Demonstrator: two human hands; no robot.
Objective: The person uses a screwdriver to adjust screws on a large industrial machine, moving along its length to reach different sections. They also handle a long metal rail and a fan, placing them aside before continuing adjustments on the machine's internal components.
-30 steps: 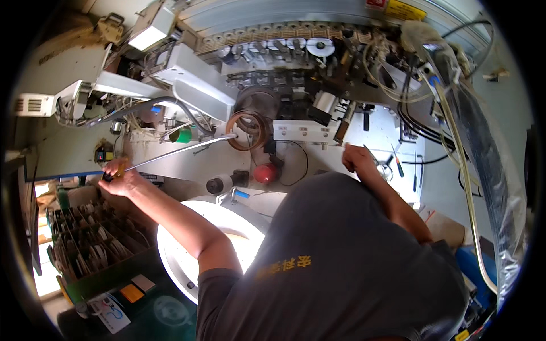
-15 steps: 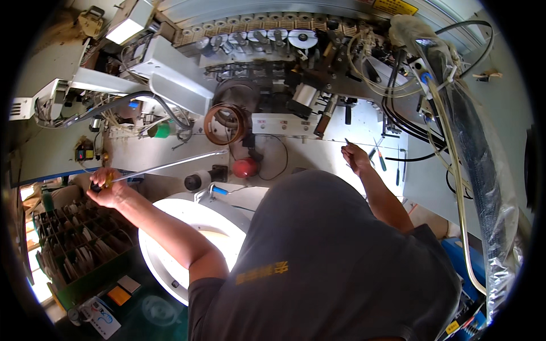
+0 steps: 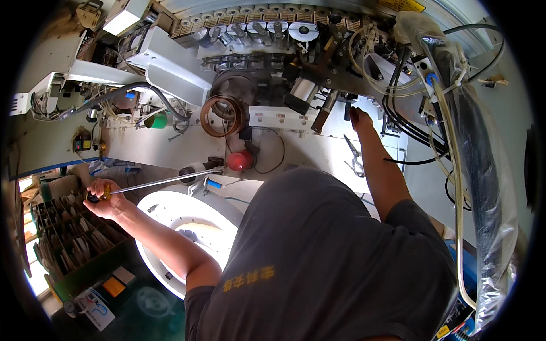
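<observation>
Left hand [image 3: 104, 199] fisted on long screwdriver [image 3: 165, 181], shaft toward 3 o'clock; likely stiff, light; grip handle; right hand [image 3: 359, 119] touches machine [image 3: 273, 116], grip unclear.

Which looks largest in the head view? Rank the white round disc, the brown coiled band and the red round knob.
1. White round disc
2. Brown coiled band
3. Red round knob
The disc lies nearer the camera, which exaggerates its lead.

The left hand [image 3: 104, 196] grips a long screwdriver [image 3: 156, 183] over the white round disc [image 3: 170, 213]; the right hand [image 3: 359, 117] touches the machine [image 3: 273, 62] near black cables [image 3: 406, 128].
</observation>
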